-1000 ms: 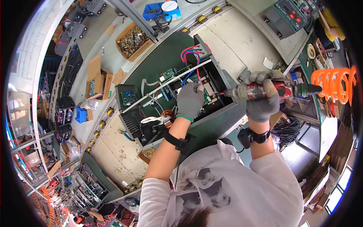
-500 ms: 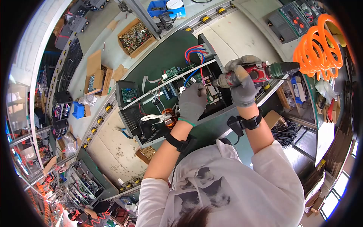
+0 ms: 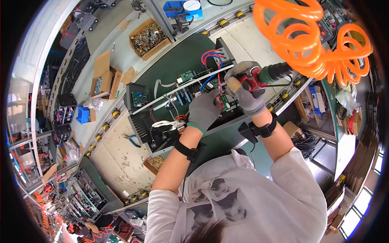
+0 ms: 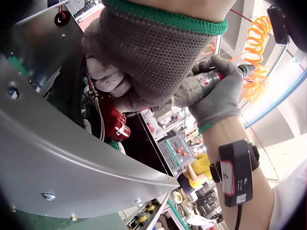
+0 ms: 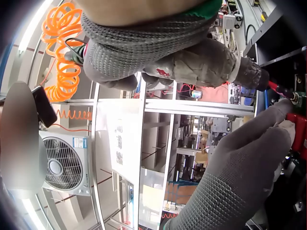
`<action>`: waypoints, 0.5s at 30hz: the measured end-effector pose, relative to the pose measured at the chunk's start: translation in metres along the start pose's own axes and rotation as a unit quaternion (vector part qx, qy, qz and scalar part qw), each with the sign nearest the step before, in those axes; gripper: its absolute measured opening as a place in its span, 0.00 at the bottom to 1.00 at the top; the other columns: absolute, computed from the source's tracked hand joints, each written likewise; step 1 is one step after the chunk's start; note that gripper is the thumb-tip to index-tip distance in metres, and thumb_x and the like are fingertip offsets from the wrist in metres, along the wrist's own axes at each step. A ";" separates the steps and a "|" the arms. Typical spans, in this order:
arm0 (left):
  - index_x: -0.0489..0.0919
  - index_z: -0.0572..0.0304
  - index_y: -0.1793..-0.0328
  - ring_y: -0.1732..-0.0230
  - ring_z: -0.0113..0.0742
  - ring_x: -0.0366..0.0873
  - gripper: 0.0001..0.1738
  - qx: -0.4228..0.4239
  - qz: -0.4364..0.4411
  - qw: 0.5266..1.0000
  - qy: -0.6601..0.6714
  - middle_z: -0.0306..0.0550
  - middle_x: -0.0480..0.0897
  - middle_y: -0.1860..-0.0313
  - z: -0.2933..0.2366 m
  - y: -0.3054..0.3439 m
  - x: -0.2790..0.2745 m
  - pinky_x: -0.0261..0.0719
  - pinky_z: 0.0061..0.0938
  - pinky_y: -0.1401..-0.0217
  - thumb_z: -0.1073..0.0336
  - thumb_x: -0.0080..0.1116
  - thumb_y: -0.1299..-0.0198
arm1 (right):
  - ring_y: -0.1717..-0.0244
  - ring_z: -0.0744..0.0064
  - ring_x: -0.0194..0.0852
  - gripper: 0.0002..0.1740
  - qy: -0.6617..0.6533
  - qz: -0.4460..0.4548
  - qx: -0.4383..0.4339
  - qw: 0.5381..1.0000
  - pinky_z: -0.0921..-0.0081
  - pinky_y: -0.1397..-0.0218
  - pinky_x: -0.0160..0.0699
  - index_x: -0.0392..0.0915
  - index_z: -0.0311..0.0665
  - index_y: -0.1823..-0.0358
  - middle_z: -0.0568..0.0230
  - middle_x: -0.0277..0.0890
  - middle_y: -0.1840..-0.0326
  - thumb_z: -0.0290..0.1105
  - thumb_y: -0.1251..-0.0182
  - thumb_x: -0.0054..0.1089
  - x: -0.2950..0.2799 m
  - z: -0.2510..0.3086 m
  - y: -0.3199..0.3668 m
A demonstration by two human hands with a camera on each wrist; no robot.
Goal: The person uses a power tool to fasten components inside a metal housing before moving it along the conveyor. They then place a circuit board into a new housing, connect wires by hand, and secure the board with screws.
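Observation:
My gloved right hand (image 3: 249, 99) grips an air screwdriver (image 3: 254, 79), its body wrapped in worn tape (image 5: 201, 64). The red bit (image 5: 278, 88) points down into an open metal equipment case (image 3: 235, 122). My gloved left hand (image 3: 204, 109) reaches into the case with curled fingers, its fingertips (image 5: 285, 106) right at the bit's tip. What it pinches is hidden, and I cannot tell whether it holds anything. A red cylindrical part (image 4: 114, 123) sits beside those fingers. Green circuit boards (image 3: 140, 98) and red and blue wires (image 3: 211, 56) fill the case.
An orange coiled hose (image 3: 296, 44) hangs from the screwdriver at the upper right. Beyond the case stand a carton of small parts (image 3: 149, 39), an open cardboard box (image 3: 102, 73) and a blue bin (image 3: 83, 115). Pliers (image 3: 133, 141) lie on the bench left of the case.
My right hand has moved left with the screwdriver, bringing it over the case beside my left hand. The orange hose has swung into the upper right. My left hand has stayed nearly in place.

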State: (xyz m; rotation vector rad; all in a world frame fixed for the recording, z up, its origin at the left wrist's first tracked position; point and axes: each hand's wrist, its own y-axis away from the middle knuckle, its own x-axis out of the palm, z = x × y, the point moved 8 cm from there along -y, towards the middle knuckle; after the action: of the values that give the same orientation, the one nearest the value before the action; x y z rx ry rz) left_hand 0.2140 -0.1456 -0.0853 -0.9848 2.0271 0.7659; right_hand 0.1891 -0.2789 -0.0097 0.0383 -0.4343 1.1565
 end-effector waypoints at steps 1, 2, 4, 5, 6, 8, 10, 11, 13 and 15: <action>0.81 0.49 0.54 0.66 0.53 0.81 0.12 0.005 -0.002 1.000 0.006 0.53 0.82 0.71 0.000 0.000 0.000 0.78 0.43 0.62 0.60 0.48 0.39 | 0.67 0.76 0.71 0.16 -0.013 0.003 0.006 1.000 0.76 0.63 0.73 0.72 0.35 0.61 0.65 0.73 0.64 0.15 0.53 0.59 0.003 -0.003 -0.002; 0.81 0.49 0.54 0.66 0.53 0.81 0.12 0.004 -0.005 1.000 0.008 0.53 0.82 0.71 0.000 0.000 0.000 0.78 0.43 0.62 0.60 0.48 0.39 | 0.67 0.76 0.71 0.16 -0.012 0.006 0.005 1.000 0.76 0.63 0.73 0.72 0.35 0.61 0.65 0.73 0.64 0.15 0.53 0.59 0.007 -0.002 -0.003; 0.80 0.50 0.53 0.65 0.51 0.81 0.13 -0.010 0.037 0.999 -0.007 0.51 0.83 0.70 -0.001 -0.001 0.002 0.78 0.44 0.63 0.60 0.49 0.39 | 0.68 0.78 0.69 0.15 0.030 0.032 -0.007 0.999 0.78 0.65 0.71 0.72 0.35 0.62 0.66 0.72 0.65 0.15 0.53 0.60 0.016 0.003 -0.007; 0.80 0.50 0.53 0.65 0.51 0.81 0.13 -0.011 0.033 0.999 -0.005 0.51 0.83 0.70 -0.001 -0.001 0.001 0.78 0.44 0.63 0.60 0.49 0.39 | 0.75 0.78 0.70 0.15 0.058 0.069 -0.032 0.995 0.81 0.74 0.70 0.69 0.36 0.61 0.63 0.73 0.69 0.12 0.48 0.55 0.021 0.005 -0.010; 0.80 0.50 0.53 0.64 0.51 0.81 0.13 -0.015 0.037 0.999 -0.010 0.51 0.83 0.69 0.000 -0.002 0.002 0.78 0.44 0.63 0.60 0.49 0.39 | 0.75 0.78 0.70 0.15 0.059 0.072 -0.034 0.995 0.81 0.74 0.70 0.69 0.36 0.61 0.63 0.73 0.69 0.12 0.48 0.55 0.024 0.004 -0.010; 0.80 0.50 0.52 0.64 0.51 0.81 0.13 -0.020 0.037 0.999 -0.014 0.51 0.83 0.68 0.002 -0.002 0.006 0.78 0.43 0.63 0.59 0.48 0.39 | 0.74 0.80 0.70 0.14 0.124 0.077 -0.090 0.985 0.82 0.73 0.71 0.70 0.36 0.63 0.64 0.72 0.68 0.12 0.49 0.57 0.031 0.011 -0.011; 0.79 0.53 0.51 0.67 0.50 0.80 0.14 -0.020 -0.032 0.999 0.031 0.52 0.81 0.70 0.003 0.004 -0.004 0.78 0.41 0.64 0.59 0.51 0.39 | 0.72 0.80 0.71 0.13 0.092 0.078 -0.006 0.993 0.81 0.70 0.72 0.71 0.36 0.65 0.65 0.72 0.66 0.13 0.50 0.58 0.032 0.006 -0.006; 0.79 0.53 0.51 0.67 0.50 0.80 0.14 -0.021 -0.036 0.999 0.032 0.52 0.81 0.70 0.003 0.010 -0.005 0.78 0.41 0.64 0.59 0.51 0.39 | 0.71 0.80 0.71 0.13 0.102 0.086 -0.005 0.991 0.81 0.69 0.72 0.71 0.36 0.65 0.66 0.72 0.66 0.13 0.50 0.58 0.031 0.002 -0.005; 0.77 0.59 0.49 0.72 0.42 0.78 0.14 -0.046 -0.095 0.963 0.246 0.46 0.79 0.72 0.003 0.026 -0.024 0.78 0.33 0.66 0.62 0.50 0.37 | 0.70 0.80 0.70 0.13 0.131 0.078 -0.036 0.988 0.80 0.67 0.72 0.71 0.36 0.65 0.66 0.71 0.69 0.13 0.50 0.58 0.034 0.003 -0.004; 0.76 0.62 0.47 0.71 0.37 0.77 0.15 -0.118 -0.035 0.890 0.438 0.45 0.79 0.70 0.020 0.043 -0.005 0.77 0.29 0.66 0.65 0.47 0.35 | 0.75 0.82 0.65 0.14 0.163 0.065 -0.084 0.981 0.81 0.71 0.66 0.72 0.36 0.65 0.69 0.70 0.73 0.15 0.53 0.59 0.029 0.002 -0.005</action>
State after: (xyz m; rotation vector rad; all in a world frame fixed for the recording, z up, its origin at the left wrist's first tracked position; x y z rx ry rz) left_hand 0.1877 -0.1063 -0.0841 -1.7678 2.6565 0.5789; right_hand 0.2028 -0.2557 0.0030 -0.3269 -0.2432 1.2235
